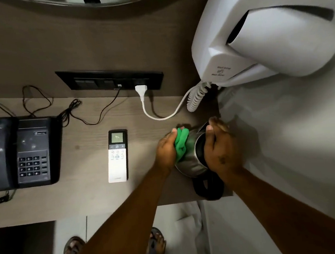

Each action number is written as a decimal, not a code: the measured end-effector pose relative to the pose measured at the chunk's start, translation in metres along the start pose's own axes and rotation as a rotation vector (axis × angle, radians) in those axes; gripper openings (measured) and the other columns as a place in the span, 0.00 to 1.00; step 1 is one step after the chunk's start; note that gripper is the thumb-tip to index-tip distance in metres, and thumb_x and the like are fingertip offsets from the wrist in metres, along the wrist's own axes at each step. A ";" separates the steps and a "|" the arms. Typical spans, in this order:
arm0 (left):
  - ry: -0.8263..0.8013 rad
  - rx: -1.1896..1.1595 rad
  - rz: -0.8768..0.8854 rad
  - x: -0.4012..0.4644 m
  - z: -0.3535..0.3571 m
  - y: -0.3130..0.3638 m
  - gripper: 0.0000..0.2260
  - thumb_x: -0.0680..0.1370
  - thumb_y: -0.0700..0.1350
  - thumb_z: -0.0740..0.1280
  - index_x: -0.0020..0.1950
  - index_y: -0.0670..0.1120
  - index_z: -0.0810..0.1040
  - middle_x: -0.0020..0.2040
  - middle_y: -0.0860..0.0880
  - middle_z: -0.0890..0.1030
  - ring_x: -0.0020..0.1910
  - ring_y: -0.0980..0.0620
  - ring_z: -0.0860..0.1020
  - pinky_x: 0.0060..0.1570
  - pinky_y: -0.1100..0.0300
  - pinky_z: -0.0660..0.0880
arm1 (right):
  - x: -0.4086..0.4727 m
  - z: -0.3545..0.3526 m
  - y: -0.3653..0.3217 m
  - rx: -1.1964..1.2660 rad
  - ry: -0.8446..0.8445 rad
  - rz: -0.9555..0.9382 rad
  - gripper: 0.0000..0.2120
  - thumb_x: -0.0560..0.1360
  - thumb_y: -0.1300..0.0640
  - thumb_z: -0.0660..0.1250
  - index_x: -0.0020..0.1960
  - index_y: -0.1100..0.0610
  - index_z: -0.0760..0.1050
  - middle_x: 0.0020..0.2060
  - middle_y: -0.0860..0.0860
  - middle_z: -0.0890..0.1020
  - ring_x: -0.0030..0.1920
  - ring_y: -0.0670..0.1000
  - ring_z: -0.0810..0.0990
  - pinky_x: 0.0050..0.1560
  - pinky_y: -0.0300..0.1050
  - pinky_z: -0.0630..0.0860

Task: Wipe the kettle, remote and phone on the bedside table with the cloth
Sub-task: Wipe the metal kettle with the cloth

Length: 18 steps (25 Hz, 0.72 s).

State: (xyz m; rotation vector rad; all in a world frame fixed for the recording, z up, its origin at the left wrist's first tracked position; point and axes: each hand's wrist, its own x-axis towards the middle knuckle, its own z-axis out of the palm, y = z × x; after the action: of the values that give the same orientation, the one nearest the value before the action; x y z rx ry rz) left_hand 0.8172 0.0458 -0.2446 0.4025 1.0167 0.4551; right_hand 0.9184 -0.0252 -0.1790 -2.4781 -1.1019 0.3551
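Kettle (193, 159) between both hands

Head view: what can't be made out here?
- Kettle: top and far side hidden by the right hand; left flank by the cloth and left hand.
- Remote: button labels too small.
- Phone: cord cut off by the left edge.

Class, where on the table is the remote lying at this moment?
In the head view, the remote lies flat near the middle of the table, between the phone on its left and the kettle on its right.
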 end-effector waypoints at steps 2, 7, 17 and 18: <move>-0.069 0.158 0.171 -0.015 -0.005 -0.006 0.18 0.83 0.44 0.58 0.69 0.35 0.74 0.67 0.37 0.78 0.69 0.42 0.75 0.70 0.51 0.70 | 0.000 -0.001 0.001 0.006 0.001 -0.008 0.23 0.79 0.51 0.51 0.66 0.64 0.71 0.66 0.61 0.75 0.69 0.58 0.71 0.69 0.57 0.67; -0.010 0.268 0.239 -0.022 -0.012 -0.027 0.16 0.84 0.41 0.57 0.67 0.34 0.75 0.65 0.37 0.79 0.64 0.43 0.79 0.65 0.51 0.74 | 0.000 -0.001 0.000 0.009 -0.004 -0.008 0.23 0.79 0.52 0.51 0.66 0.64 0.71 0.66 0.61 0.75 0.69 0.58 0.70 0.71 0.56 0.66; 0.137 0.266 0.393 -0.072 -0.017 -0.066 0.18 0.84 0.52 0.57 0.70 0.48 0.76 0.69 0.49 0.78 0.68 0.54 0.75 0.67 0.56 0.72 | 0.000 -0.002 0.001 0.005 -0.028 -0.017 0.23 0.79 0.51 0.50 0.67 0.62 0.69 0.67 0.60 0.74 0.70 0.57 0.69 0.70 0.56 0.66; 0.154 0.297 0.360 -0.055 -0.017 -0.060 0.18 0.84 0.49 0.56 0.69 0.43 0.76 0.67 0.44 0.79 0.64 0.54 0.77 0.66 0.55 0.73 | 0.000 -0.002 0.000 0.007 -0.028 -0.014 0.24 0.79 0.51 0.49 0.67 0.62 0.69 0.67 0.60 0.74 0.70 0.57 0.69 0.70 0.56 0.66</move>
State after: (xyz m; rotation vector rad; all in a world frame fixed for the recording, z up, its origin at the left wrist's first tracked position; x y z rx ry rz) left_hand 0.7879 -0.0316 -0.2447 0.8349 1.1698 0.6677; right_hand 0.9191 -0.0258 -0.1773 -2.4647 -1.1267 0.3897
